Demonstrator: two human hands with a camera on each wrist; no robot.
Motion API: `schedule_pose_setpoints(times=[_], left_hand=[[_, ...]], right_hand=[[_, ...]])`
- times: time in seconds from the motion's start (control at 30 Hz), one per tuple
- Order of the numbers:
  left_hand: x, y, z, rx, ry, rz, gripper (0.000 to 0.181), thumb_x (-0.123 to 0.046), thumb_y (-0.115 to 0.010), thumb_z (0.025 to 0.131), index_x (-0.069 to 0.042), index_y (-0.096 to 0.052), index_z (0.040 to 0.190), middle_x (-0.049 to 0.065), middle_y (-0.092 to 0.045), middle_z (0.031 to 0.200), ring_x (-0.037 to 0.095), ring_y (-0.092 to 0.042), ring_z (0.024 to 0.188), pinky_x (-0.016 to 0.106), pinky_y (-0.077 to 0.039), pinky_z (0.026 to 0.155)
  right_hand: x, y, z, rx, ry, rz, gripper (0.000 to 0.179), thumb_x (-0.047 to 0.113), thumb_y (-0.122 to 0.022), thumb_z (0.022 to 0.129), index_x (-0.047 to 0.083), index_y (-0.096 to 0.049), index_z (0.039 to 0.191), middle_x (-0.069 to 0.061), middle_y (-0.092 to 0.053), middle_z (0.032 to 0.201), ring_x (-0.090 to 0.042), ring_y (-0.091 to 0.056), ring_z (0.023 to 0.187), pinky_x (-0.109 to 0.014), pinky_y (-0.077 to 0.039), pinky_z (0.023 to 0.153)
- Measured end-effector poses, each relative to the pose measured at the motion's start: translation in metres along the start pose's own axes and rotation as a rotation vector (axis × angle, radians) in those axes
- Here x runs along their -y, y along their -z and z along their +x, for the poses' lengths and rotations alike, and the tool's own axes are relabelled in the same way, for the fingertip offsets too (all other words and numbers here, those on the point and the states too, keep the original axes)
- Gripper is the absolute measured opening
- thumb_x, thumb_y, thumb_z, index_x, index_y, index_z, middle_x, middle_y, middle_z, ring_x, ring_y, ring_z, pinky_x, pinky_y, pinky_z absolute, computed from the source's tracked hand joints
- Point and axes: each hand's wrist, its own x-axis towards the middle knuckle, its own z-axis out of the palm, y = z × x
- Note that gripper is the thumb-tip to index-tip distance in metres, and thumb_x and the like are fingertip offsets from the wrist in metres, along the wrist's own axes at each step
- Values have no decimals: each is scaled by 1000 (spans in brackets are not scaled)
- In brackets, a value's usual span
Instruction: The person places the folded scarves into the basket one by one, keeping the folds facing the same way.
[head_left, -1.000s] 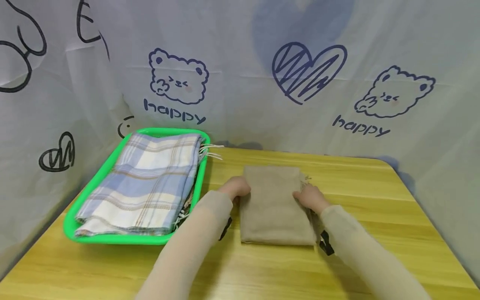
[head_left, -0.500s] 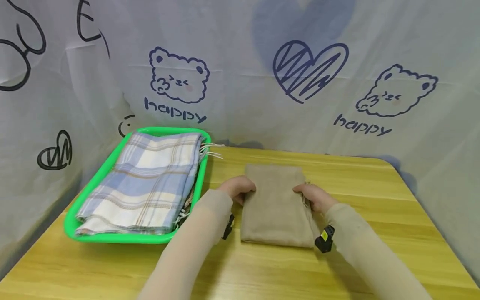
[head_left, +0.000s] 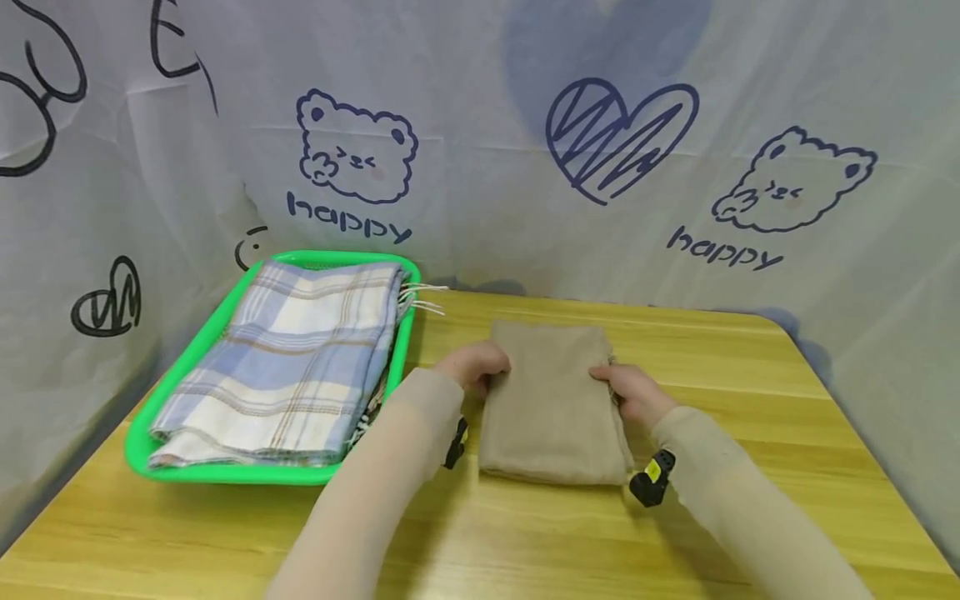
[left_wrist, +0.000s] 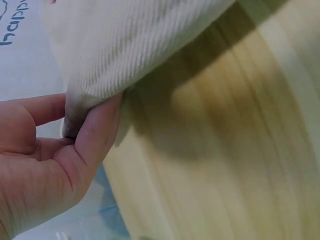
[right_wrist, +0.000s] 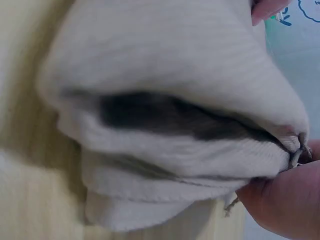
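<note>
A folded beige scarf (head_left: 551, 408) is between the two hands over the middle of the table, with short fringe at its right edge. My left hand (head_left: 474, 365) grips its left edge; in the left wrist view the fingers (left_wrist: 97, 130) pinch the folded layers, and the edge stands off the wood. At the opposite edge my right hand (head_left: 637, 392) pinches the scarf, thumb on top. The right wrist view shows the loose layers of the scarf (right_wrist: 175, 65) sagging apart with a dark gap between them, and a bit of fringe near the fingers.
On the left stands a green basket (head_left: 225, 473) holding a folded blue-and-white plaid scarf (head_left: 292, 358), its white fringe hanging over the right rim. Under it a darker fringed cloth peeks out. The wooden table (head_left: 750, 417) ends at a white curtain with drawings (head_left: 480, 167).
Both hands have taken hold of the scarf's side edges, the right hand shifting slightly up and outward. The scarf has moved slightly away from the body. The basket stays put.
</note>
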Motion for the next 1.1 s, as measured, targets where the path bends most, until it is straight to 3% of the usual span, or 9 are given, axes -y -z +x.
schedule_pose_setpoints(times=[0.23, 0.47, 0.53, 0.6, 0.7, 0.77, 0.83, 0.97, 1.1], left_hand=[[-11, 11, 9, -24, 9, 64, 13, -5, -40, 78, -10, -46, 67, 5, -49, 66, 20, -49, 53, 33, -47, 50], [32, 26, 126, 0, 3, -30, 13, -12, -46, 74, -7, -57, 79, 9, -62, 76, 26, -65, 63, 43, -54, 55], [32, 31, 137, 17, -10, -45, 20, -11, -45, 72, -5, -61, 84, 10, -66, 81, 28, -67, 67, 45, -55, 57], [17, 36, 113, 27, -38, -53, 24, -10, -44, 73, -3, -62, 88, 11, -67, 85, 28, -68, 70, 45, -56, 59], [-31, 42, 19, 14, -50, -28, 24, -7, -41, 77, -1, -60, 90, 9, -65, 88, 24, -67, 73, 41, -56, 65], [-52, 46, -18, -13, -60, -24, 22, -5, -40, 78, -1, -58, 90, 9, -62, 88, 23, -66, 73, 39, -56, 65], [-65, 51, -35, -36, -36, -37, 20, -4, -42, 81, 0, -56, 95, 9, -62, 94, 24, -66, 79, 40, -56, 70], [-67, 61, -28, -84, -67, -53, 23, -4, -43, 78, 1, -52, 99, 11, -60, 96, 27, -66, 78, 43, -56, 64], [-95, 67, -92, -97, -84, -18, 21, -4, -42, 79, 4, -50, 96, 13, -59, 94, 25, -65, 76, 40, -57, 66]], right_hand=[[9, 4, -5, 22, 37, -20, 53, 16, -41, 98, -7, -22, 142, 2, -52, 101, -3, -56, 79, -20, -49, 74], [23, 4, -10, 90, 64, 76, 19, 11, -38, 98, 3, -41, 114, 9, -58, 80, -3, -59, 73, -19, -50, 69], [27, 4, -11, 105, 70, 98, 11, 11, -37, 98, 6, -41, 107, 9, -59, 79, -3, -59, 73, -19, -50, 69], [31, 5, -13, 127, 80, 102, 10, 12, -35, 98, 9, -40, 107, 9, -58, 81, -3, -59, 75, -19, -50, 70], [38, 6, -15, 149, 91, 93, 12, 13, -33, 99, 11, -38, 109, 10, -56, 86, -2, -58, 78, -19, -49, 72], [44, 6, -17, 162, 93, 100, 12, 13, -31, 99, 12, -37, 110, 9, -54, 88, -3, -57, 79, -19, -48, 73], [50, 5, -19, 164, 96, 107, 12, 13, -31, 99, 12, -37, 109, 8, -53, 90, -3, -57, 80, -19, -48, 73], [61, 2, -22, 185, 106, 113, 12, 13, -30, 99, 11, -37, 108, 8, -53, 90, -3, -57, 80, -19, -48, 74], [71, -3, -25, 212, 117, 114, 12, 13, -28, 99, 11, -36, 108, 9, -54, 88, -2, -57, 80, -18, -48, 74]])
